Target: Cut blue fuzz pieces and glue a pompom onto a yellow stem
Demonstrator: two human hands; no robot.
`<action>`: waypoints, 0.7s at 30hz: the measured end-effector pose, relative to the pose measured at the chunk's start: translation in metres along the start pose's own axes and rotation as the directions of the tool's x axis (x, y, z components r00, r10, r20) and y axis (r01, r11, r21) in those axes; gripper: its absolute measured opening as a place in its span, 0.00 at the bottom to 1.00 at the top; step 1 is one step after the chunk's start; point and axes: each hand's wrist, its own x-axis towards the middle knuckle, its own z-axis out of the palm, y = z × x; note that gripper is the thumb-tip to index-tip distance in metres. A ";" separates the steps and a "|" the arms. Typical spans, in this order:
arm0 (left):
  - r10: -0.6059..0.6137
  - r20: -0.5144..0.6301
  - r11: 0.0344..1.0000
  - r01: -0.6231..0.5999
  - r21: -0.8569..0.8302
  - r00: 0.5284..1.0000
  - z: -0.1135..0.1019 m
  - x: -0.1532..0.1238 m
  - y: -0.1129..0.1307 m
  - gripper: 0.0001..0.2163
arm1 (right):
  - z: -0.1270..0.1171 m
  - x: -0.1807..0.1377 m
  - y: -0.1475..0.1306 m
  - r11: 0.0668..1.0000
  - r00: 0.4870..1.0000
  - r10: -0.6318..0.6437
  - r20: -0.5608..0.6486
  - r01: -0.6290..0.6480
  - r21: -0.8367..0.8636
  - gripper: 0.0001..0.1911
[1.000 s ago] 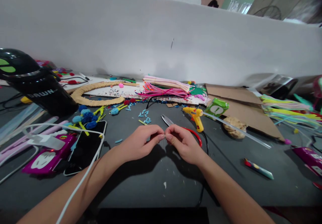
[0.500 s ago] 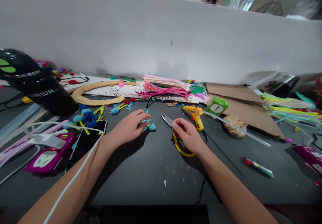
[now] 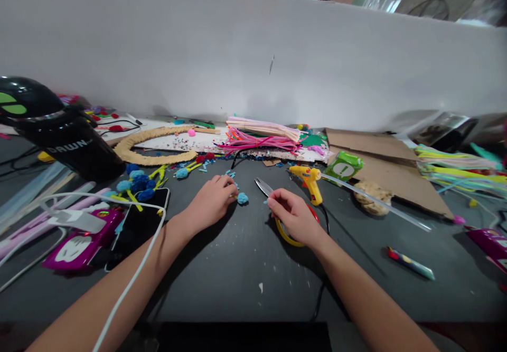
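My left hand (image 3: 214,201) rests low over the table, its fingers curled down on some small light-blue fuzzy bits. The fingertips are partly hidden, so what they grip cannot be made out. Just right of them lies a light-blue fuzzy ball (image 3: 242,198). My right hand (image 3: 295,216) is over a pair of scissors (image 3: 264,187), thumb and forefinger pinched together beside the blades. Whether the pinch holds anything is too small to tell. The scissors' slim blades point away to the left; their yellow and red handles show partly from under the palm.
Behind my right hand stands a yellow glue gun (image 3: 311,180) with a clear stick, beside a green box (image 3: 345,167). Pink pipe cleaners (image 3: 259,142) lie at the back. A black bottle (image 3: 83,146), a phone (image 3: 152,220) and a purple power strip (image 3: 85,238) are left.
My left fingers have closed in over the blue bits. My right hand has shifted slightly left and down, and a red part of the scissors' handle now shows. The scissors have barely moved.
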 end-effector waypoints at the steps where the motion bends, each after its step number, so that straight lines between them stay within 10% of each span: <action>1: -0.003 -0.021 1.000 0.003 0.024 1.000 0.000 0.000 0.000 0.07 | 0.000 0.000 0.000 1.000 1.000 0.001 -0.001 -0.001 0.002 0.12; 9: -0.096 -0.263 0.993 0.112 0.046 0.960 -0.018 -0.001 -0.003 0.10 | 0.001 0.001 -0.001 1.000 1.000 0.007 -0.014 -0.007 0.007 0.13; 21: -0.268 -0.120 0.784 0.144 -0.603 0.956 -0.027 -0.004 0.017 0.14 | 0.003 0.001 0.000 1.000 1.000 0.010 -0.027 -0.010 0.010 0.12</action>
